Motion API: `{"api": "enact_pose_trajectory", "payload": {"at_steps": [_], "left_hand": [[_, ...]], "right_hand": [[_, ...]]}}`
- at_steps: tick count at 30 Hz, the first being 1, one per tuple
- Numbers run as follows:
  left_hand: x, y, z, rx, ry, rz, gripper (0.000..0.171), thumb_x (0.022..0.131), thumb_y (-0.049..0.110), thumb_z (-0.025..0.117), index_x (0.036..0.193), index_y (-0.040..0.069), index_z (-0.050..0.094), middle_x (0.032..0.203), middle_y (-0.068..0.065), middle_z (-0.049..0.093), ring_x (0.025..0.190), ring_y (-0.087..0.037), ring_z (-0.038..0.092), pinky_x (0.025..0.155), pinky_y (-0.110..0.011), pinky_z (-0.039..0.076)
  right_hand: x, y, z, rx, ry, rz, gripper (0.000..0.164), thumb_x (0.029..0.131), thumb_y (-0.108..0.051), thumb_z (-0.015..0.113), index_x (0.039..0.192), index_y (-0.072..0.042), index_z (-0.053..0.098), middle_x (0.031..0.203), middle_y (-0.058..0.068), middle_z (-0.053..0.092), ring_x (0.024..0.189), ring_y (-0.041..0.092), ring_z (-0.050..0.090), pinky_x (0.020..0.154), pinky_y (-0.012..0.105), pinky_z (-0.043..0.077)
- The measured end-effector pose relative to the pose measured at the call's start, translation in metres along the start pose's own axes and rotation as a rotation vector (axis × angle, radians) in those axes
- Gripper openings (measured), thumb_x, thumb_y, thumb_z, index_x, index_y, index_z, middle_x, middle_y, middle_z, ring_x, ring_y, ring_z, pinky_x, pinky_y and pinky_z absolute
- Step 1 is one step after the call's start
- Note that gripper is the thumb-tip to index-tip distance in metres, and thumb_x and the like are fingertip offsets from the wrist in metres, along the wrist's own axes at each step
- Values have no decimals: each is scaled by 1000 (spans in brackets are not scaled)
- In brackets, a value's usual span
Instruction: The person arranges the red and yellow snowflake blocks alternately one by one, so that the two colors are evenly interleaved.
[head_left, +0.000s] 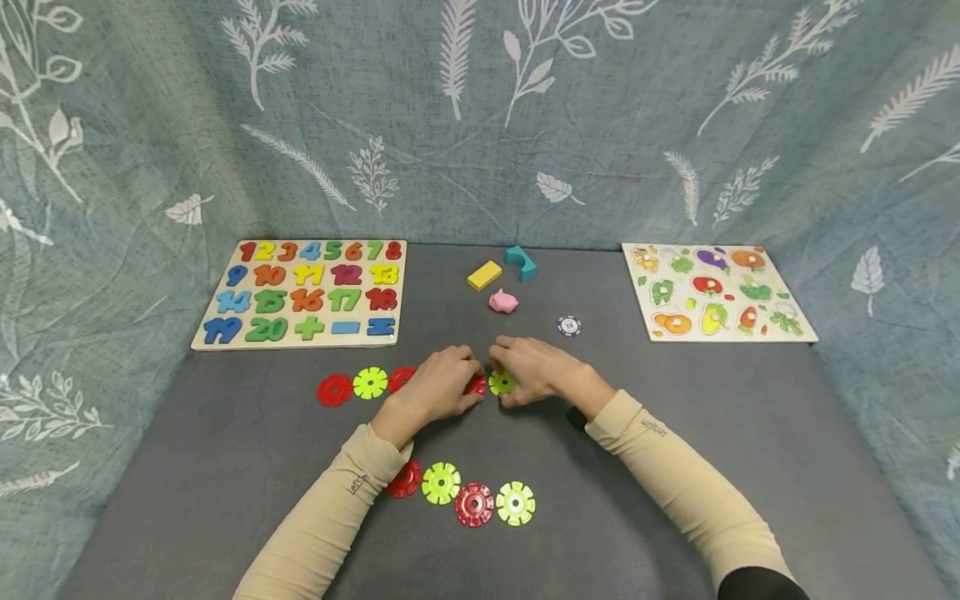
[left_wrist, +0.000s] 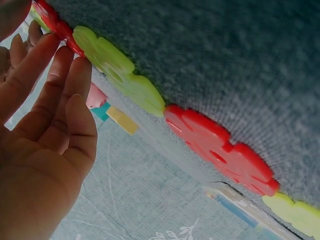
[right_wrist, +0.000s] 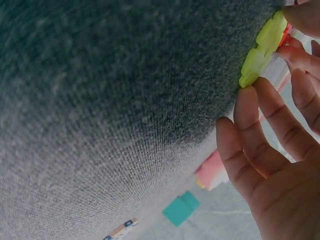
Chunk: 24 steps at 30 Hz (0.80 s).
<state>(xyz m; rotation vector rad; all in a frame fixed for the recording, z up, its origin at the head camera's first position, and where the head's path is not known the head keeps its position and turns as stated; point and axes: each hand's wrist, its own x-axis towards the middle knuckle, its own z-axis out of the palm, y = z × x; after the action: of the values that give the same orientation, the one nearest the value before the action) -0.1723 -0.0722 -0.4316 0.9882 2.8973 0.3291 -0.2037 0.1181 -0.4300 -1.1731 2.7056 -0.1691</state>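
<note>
My left hand (head_left: pixel 442 385) holds the edge of a red notched, flower-shaped plastic disc (head_left: pixel 476 385) between thumb and fingers. Beside it, my right hand (head_left: pixel 536 368) pinches a yellow-green disc (right_wrist: pixel 264 49) of the same kind, edge to edge with the red one or nearly so. Leftward the row runs on with a green disc (left_wrist: pixel 120 72) that the left hand hides from the head view, a red disc (head_left: pixel 401 377), a green disc (head_left: pixel 371 382) and a red disc (head_left: pixel 334 389). All lie flat on the dark grey table.
Nearer me is a second row: red (head_left: pixel 405 479), partly behind the left sleeve, then green (head_left: pixel 441 483), red (head_left: pixel 474 504) and green (head_left: pixel 516 503) discs. Farther back are a number board (head_left: pixel 300 343), vegetable board (head_left: pixel 693 304), yellow block (head_left: pixel 484 275), teal arch (head_left: pixel 521 262), pink pig (head_left: pixel 502 301) and poker chip (head_left: pixel 569 326).
</note>
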Motion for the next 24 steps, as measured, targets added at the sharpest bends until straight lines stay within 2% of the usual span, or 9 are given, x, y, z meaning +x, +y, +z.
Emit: {"api": "enact_pose_trajectory", "payload": {"at_steps": [24], "left_hand": [[0, 0, 1, 0, -2, -5, 33, 84, 29, 74, 107, 5, 70, 104, -10, 63, 90, -22, 58, 83, -39, 51]], "right_hand": [[0, 0, 3, 15, 22, -12, 31, 72, -32, 75, 93, -14, 61, 93, -1, 56, 74, 10, 53, 69, 27, 47]]}}
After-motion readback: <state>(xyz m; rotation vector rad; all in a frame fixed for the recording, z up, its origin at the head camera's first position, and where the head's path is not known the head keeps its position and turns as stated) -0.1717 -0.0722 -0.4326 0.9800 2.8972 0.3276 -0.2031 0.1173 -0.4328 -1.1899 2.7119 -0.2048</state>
